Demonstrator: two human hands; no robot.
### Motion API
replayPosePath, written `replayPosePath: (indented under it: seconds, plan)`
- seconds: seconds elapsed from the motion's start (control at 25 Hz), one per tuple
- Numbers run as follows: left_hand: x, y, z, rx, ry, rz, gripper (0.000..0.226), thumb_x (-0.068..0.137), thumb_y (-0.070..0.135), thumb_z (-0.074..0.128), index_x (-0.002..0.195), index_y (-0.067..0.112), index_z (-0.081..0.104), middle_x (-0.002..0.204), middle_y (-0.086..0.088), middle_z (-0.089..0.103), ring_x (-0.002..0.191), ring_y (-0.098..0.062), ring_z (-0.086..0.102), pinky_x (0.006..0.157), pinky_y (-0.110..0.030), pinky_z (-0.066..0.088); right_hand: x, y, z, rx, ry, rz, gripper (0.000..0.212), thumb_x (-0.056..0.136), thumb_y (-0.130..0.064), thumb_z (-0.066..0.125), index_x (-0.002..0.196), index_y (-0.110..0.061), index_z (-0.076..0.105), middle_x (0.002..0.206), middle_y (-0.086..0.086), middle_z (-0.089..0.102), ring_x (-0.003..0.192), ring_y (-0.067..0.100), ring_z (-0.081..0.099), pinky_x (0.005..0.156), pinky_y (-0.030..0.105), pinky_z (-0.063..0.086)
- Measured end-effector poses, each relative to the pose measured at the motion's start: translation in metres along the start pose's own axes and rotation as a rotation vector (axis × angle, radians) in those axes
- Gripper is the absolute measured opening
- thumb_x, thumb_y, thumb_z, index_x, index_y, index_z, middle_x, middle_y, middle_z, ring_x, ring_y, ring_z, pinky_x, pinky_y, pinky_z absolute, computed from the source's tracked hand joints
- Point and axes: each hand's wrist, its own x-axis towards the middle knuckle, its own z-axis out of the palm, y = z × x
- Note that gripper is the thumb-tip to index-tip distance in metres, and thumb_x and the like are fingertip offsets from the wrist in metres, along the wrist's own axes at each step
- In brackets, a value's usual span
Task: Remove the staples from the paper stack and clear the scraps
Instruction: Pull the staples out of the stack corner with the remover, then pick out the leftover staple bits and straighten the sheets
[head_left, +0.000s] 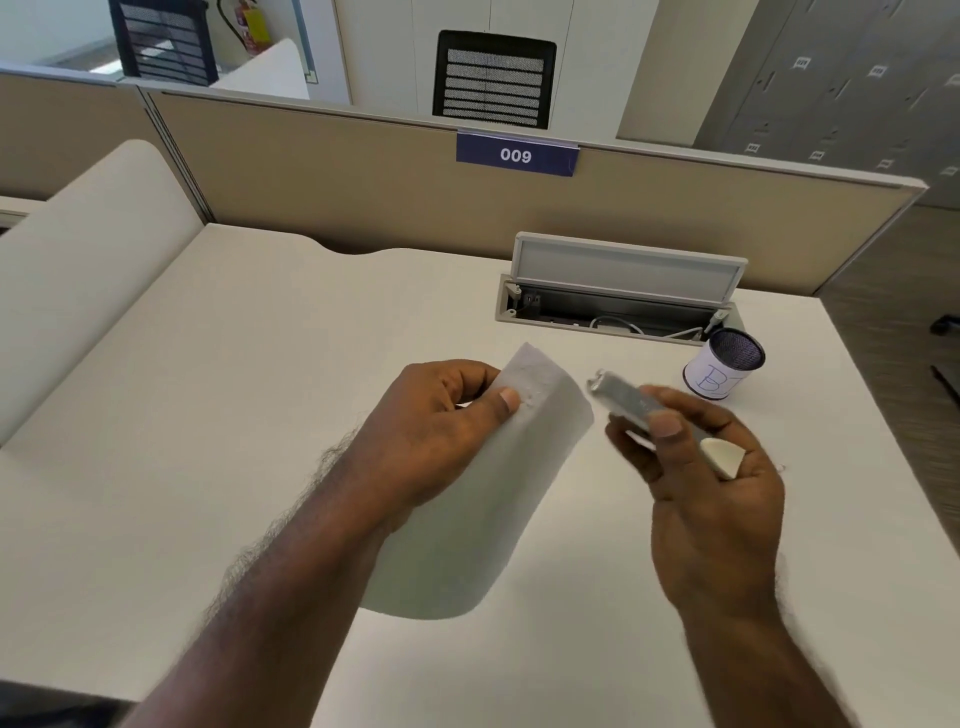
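The wide white tabletop (260, 364) carries the work, and little of the task looks finished on it. Lifted off that surface, the curved white paper stack (467, 499) bows upward from the person's left forearm to its top corner. The left hand (436, 431) grips that corner, thumb pressed on the top sheet and fingers curled behind. Faint marks beside the thumb may be staples or their holes; the blur leaves that undecided.

Just beyond the right hand, toward the partition, stands a small cylindrical mesh pen cup wrapped in white paper (722, 364), a likely place for scraps, though nothing shows inside it.

The right hand (701, 478) is closed around a slim silver metal staple remover with a pale plastic end (660, 415), thumb on top. Its metal tip points toward the gripped corner and sits just apart from the paper, not touching.

No loose staples or scraps can be made out anywhere. By this reading, prying is in progress or about to begin, and clearing is yet to come.
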Motion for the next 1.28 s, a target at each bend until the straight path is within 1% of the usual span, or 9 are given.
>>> replayPosePath:
  seconds: [0.16, 0.32, 0.4, 0.52, 0.6, 0.68, 0.8, 1.04, 1.28]
  plan:
    - [0.003, -0.013, -0.02, -0.019, 0.104, -0.053, 0.018, 0.093, 0.029, 0.062, 0.085, 0.021, 0.076, 0.076, -0.004, 0.077, 0.063, -0.025, 0.069, 0.067, -0.041, 0.055, 0.061, 0.028, -0.036, 0.002, 0.133, 0.241, 0.016, 0.093, -0.018, 0.059, 0.103, -0.016, 0.071, 0.117, 0.006, 0.068, 0.098, 0.018, 0.067, 0.082, 0.032, 0.057]
    - [0.002, -0.021, -0.034, -0.038, 0.144, -0.079, 0.017, 0.091, 0.03, 0.063, 0.083, 0.022, 0.076, 0.074, -0.009, 0.076, 0.062, -0.029, 0.069, 0.065, -0.046, 0.055, 0.113, 0.116, -0.064, -0.161, 0.166, 0.463, 0.014, 0.089, -0.007, 0.061, 0.094, -0.016, 0.07, 0.106, 0.006, 0.068, 0.101, 0.021, 0.06, 0.075, 0.028, 0.048]
    - [0.0, -0.023, -0.039, -0.032, 0.15, -0.094, 0.017, 0.091, 0.03, 0.064, 0.082, 0.022, 0.076, 0.073, -0.008, 0.076, 0.06, -0.028, 0.069, 0.062, -0.043, 0.054, 0.125, 0.161, -0.075, -0.31, 0.144, 0.533, 0.015, 0.086, -0.006, 0.067, 0.098, -0.014, 0.07, 0.098, 0.003, 0.067, 0.092, 0.018, 0.058, 0.071, 0.026, 0.043]
    - [-0.004, -0.024, -0.046, -0.009, 0.145, -0.109, 0.016, 0.09, 0.032, 0.065, 0.083, 0.023, 0.076, 0.071, -0.008, 0.075, 0.058, -0.027, 0.068, 0.059, -0.04, 0.052, 0.13, 0.212, -0.086, -0.609, 0.091, 0.49, 0.029, 0.083, -0.008, 0.071, 0.111, -0.002, 0.068, 0.101, 0.008, 0.07, 0.086, 0.021, 0.063, 0.077, 0.029, 0.05]
    - [-0.006, -0.022, -0.05, -0.01, 0.144, -0.122, 0.018, 0.092, 0.029, 0.062, 0.083, 0.021, 0.076, 0.072, -0.011, 0.075, 0.057, -0.026, 0.067, 0.058, -0.037, 0.051, 0.129, 0.232, -0.086, -0.795, 0.014, 0.424, 0.031, 0.084, -0.01, 0.069, 0.113, -0.002, 0.067, 0.114, 0.013, 0.071, 0.103, 0.029, 0.066, 0.094, 0.039, 0.051]
    - [-0.008, -0.02, -0.054, -0.022, 0.135, -0.134, 0.019, 0.093, 0.027, 0.061, 0.084, 0.019, 0.076, 0.074, -0.013, 0.075, 0.058, -0.026, 0.067, 0.058, -0.036, 0.05, 0.126, 0.243, -0.084, -0.879, -0.082, 0.355, 0.035, 0.086, -0.01, 0.066, 0.121, -0.005, 0.064, 0.124, 0.01, 0.067, 0.116, 0.026, 0.062, 0.102, 0.033, 0.045]
    - [-0.01, -0.017, -0.057, -0.033, 0.127, -0.14, 0.02, 0.093, 0.026, 0.061, 0.084, 0.016, 0.076, 0.077, -0.015, 0.075, 0.059, -0.027, 0.067, 0.058, -0.034, 0.05, 0.121, 0.251, -0.084, -0.969, -0.165, 0.242, 0.036, 0.087, -0.005, 0.061, 0.123, -0.006, 0.063, 0.125, 0.009, 0.066, 0.118, 0.025, 0.06, 0.094, 0.019, 0.037]
    - [-0.012, -0.008, -0.053, -0.073, 0.094, -0.129, 0.021, 0.093, 0.023, 0.061, 0.084, 0.013, 0.076, 0.079, -0.021, 0.075, 0.06, -0.028, 0.065, 0.059, -0.035, 0.05, 0.124, 0.254, -0.097, -1.165, -0.225, 0.206, 0.041, 0.083, -0.012, 0.056, 0.12, -0.026, 0.063, 0.122, -0.006, 0.066, 0.114, 0.021, 0.06, 0.094, 0.034, 0.048]
    - [-0.01, -0.002, -0.046, -0.062, 0.06, -0.113, 0.022, 0.093, 0.024, 0.06, 0.082, 0.012, 0.075, 0.074, -0.015, 0.073, 0.058, -0.026, 0.065, 0.058, -0.032, 0.05, 0.133, 0.254, -0.098, -1.331, -0.257, 0.234, 0.043, 0.08, -0.017, 0.056, 0.119, -0.034, 0.061, 0.119, -0.012, 0.066, 0.111, 0.023, 0.058, 0.087, 0.037, 0.051]
